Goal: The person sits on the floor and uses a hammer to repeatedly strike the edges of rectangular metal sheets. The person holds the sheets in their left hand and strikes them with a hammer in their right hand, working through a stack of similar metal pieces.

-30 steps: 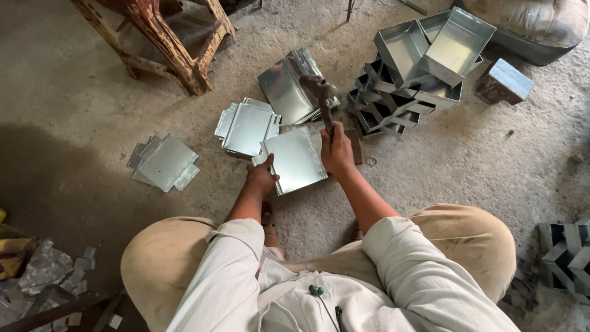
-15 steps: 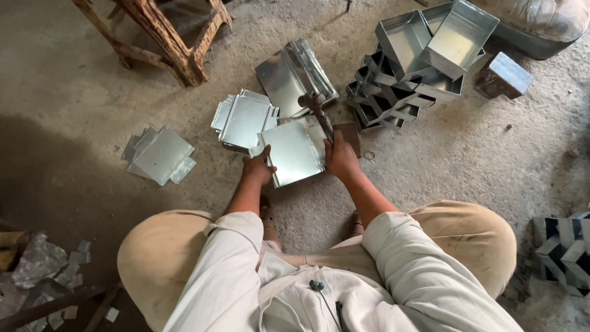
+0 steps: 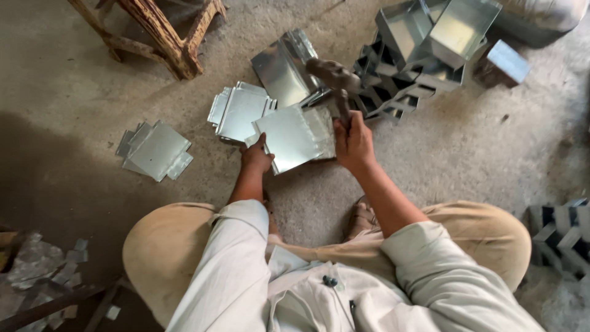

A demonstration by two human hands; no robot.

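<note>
Head view: left hand (image 3: 257, 157) pins the near edge of a cut metal sheet (image 3: 289, 136) flat on the concrete floor (image 3: 430, 154), fingers pressed down on it. Right hand (image 3: 353, 142), at the sheet's right edge, is closed around the handle of a hammer (image 3: 335, 77), whose head is raised just beyond the sheet. Left of the sheet lies a stack of blanks (image 3: 241, 110); beyond it to the right stand folded boxes (image 3: 430, 37).
</note>
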